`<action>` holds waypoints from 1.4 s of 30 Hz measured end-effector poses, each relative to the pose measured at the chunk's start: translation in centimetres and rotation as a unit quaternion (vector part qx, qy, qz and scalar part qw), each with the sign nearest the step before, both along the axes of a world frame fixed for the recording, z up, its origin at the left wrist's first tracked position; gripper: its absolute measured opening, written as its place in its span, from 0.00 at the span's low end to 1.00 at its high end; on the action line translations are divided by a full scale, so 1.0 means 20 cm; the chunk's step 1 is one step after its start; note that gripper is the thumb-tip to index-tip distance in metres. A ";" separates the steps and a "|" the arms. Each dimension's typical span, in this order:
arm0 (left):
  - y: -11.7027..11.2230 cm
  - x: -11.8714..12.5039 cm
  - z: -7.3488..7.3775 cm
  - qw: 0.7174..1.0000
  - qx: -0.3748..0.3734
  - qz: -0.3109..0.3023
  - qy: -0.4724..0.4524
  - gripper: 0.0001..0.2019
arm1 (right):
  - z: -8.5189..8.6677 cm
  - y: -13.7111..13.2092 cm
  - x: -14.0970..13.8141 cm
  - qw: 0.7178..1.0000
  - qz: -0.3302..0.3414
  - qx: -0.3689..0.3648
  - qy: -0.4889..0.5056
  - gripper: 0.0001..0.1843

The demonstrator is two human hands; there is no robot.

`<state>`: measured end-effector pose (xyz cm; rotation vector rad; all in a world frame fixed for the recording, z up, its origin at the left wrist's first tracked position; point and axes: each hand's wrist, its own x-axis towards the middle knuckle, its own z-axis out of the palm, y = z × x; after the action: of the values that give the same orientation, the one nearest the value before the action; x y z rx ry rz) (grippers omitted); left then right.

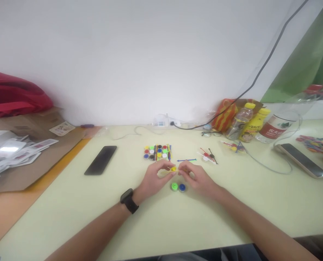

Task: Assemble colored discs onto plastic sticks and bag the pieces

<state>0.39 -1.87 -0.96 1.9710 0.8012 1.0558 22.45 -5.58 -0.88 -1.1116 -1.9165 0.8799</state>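
Note:
Over the middle of the table, my left hand (157,178) pinches a small yellow round piece (173,169) between thumb and fingers. Meeting it from the other side, my right hand (195,177) has its fingertips closed on what looks like a thin yellow arrow; the fingers partly hide it. Just below my hands sit a green round piece (174,186) and a blue round piece (182,187). Beyond them lies a blue arrow (187,160). Rows of coloured discs (152,152) stand behind my left hand, with several thin coloured sticks among them.
A black phone (101,160) lies left, another phone (303,160) right. Assembled red, white and black arrow pieces (208,156) lie beyond my right hand. Bottles (255,125), a snack bag (224,115) and a cable (259,72) are at the back right; cardboard (39,165) borders the left.

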 end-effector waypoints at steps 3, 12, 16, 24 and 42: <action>-0.01 0.00 0.02 0.999 0.045 -0.006 0.019 0.08 | 0.00 0.00 -0.01 1.000 0.003 0.001 -0.006 0.07; -0.01 0.00 0.04 0.998 0.058 -0.009 0.025 0.07 | 0.01 -0.01 -0.01 1.000 0.007 0.006 0.002 0.08; -0.01 0.00 0.03 0.998 0.056 0.000 0.028 0.11 | 0.02 -0.02 -0.01 1.000 -0.001 0.011 0.016 0.08; -0.01 0.00 0.06 0.988 -0.113 -0.089 -0.065 0.12 | 0.04 0.02 0.01 0.997 -0.027 -0.010 0.067 0.12; 0.03 0.01 0.03 0.967 -0.219 -0.067 -0.114 0.09 | 0.01 0.01 0.01 0.988 -0.037 -0.025 0.148 0.33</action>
<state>0.50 -1.32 -0.37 1.4788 0.6942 0.9145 22.61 -5.40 -0.59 -1.0119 -1.6091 0.9960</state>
